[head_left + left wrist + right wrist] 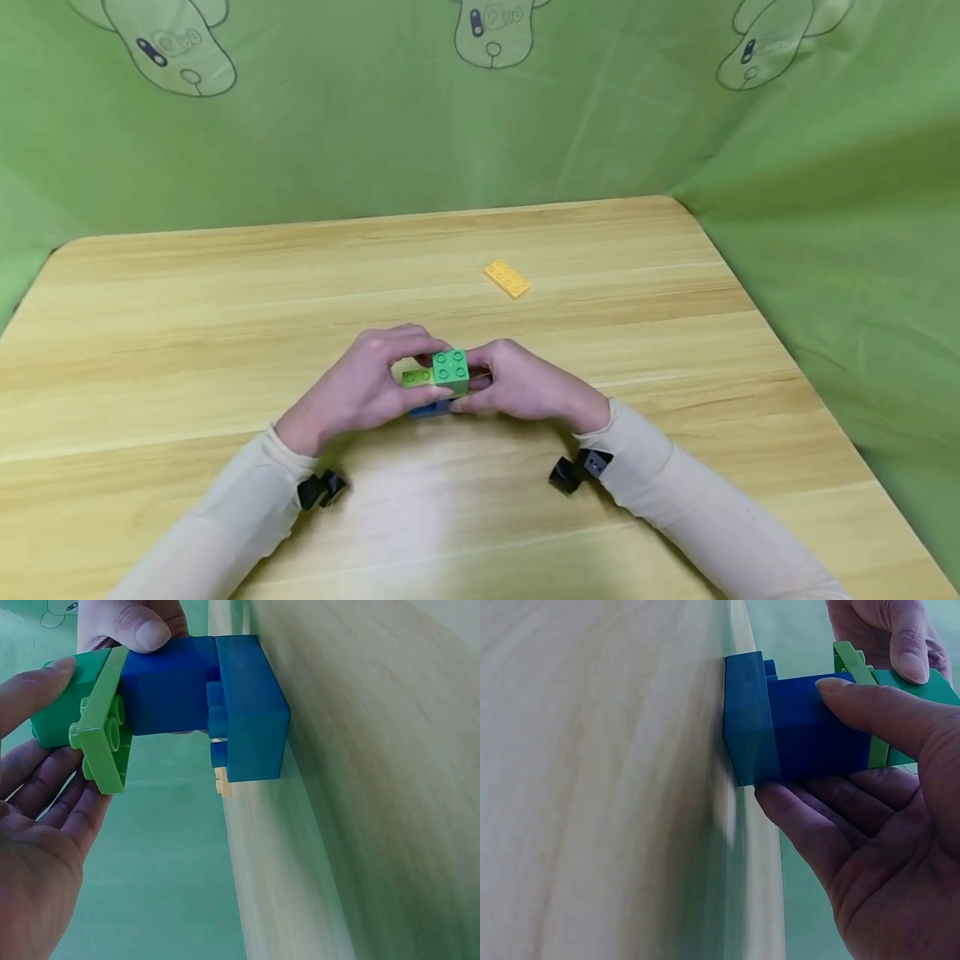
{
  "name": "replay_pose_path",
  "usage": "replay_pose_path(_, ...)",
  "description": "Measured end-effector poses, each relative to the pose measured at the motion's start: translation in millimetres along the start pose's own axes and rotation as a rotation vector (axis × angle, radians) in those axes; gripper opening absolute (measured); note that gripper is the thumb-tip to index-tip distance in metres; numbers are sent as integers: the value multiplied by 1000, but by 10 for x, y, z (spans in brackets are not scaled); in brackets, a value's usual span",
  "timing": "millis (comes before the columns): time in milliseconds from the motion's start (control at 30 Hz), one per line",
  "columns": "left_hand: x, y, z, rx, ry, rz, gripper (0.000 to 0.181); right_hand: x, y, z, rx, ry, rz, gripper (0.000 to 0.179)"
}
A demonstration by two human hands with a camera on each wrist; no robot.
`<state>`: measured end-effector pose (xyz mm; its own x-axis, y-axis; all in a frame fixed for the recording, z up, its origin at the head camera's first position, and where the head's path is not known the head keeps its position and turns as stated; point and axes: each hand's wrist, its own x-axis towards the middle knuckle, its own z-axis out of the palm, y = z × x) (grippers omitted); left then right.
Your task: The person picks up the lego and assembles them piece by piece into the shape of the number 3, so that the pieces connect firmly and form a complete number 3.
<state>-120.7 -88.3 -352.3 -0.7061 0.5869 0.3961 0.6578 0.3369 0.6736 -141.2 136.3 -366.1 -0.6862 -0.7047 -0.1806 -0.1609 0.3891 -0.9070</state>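
Observation:
A stack of toy building blocks stands near the middle of the table between both hands. Lowest is a medium-blue brick (259, 712), on or just above the tabletop; I cannot tell which. A dark blue brick (817, 724) sits on one end of it, leaving some studs bare. Above that come a light green plate (101, 731), overhanging to the left, and a green brick (451, 367) on top. My left hand (371, 377) pinches the green brick between thumb and fingers. With thumb and fingers, my right hand (525, 385) grips the dark blue brick from the other side.
Beyond the hands, a yellow-orange flat plate (507, 278) with studs lies on the wooden table (262, 300). Green cloth (390, 142) with printed animal heads hangs behind the table, and more hangs along its right side.

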Motion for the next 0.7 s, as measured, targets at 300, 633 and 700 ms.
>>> replay_pose_path(300,-7,20,28,10,27,-17,34,-10,-35,-7,-8,1,3,34)
replay_pose_path(633,-17,39,58,61,27,15,34,-46,-18,21,-14,1,-33,36)
replay_pose_path(700,-29,39,65,77,25,23,35,-48,-7,31,-23,-4,-37,36)
